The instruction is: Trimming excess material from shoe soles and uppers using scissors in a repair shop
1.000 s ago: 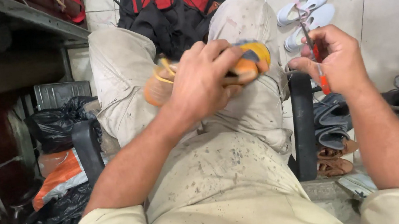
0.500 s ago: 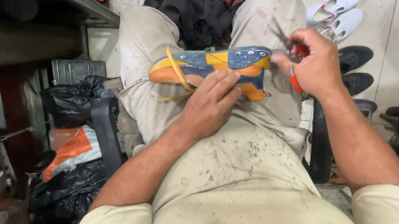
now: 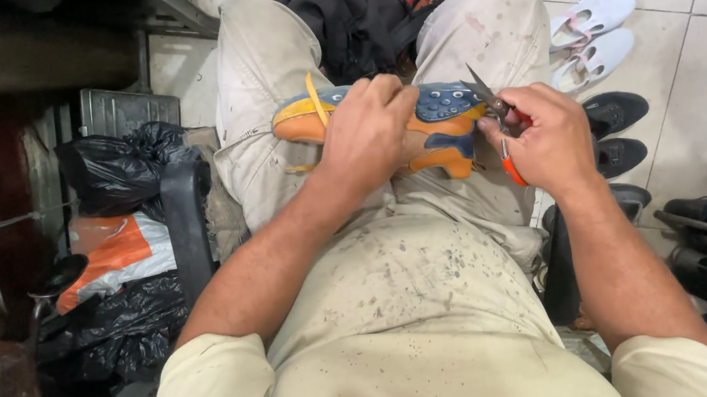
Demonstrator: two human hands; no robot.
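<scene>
Since half a second ago, the right hand (image 3: 551, 141), gripping the orange-handled scissors (image 3: 496, 116), has closed in on the shoe (image 3: 439, 119); the left hand (image 3: 364, 138) clamps it on the lap. It looks light and flexible, best held mid-body; blade tips probably touch it.

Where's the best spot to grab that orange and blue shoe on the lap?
Probably the middle of the shoe, from above, where the left hand already grips it. It lies sideways across the thighs, toe end by the scissors in the right hand, so the waist is the clearest part.
</scene>
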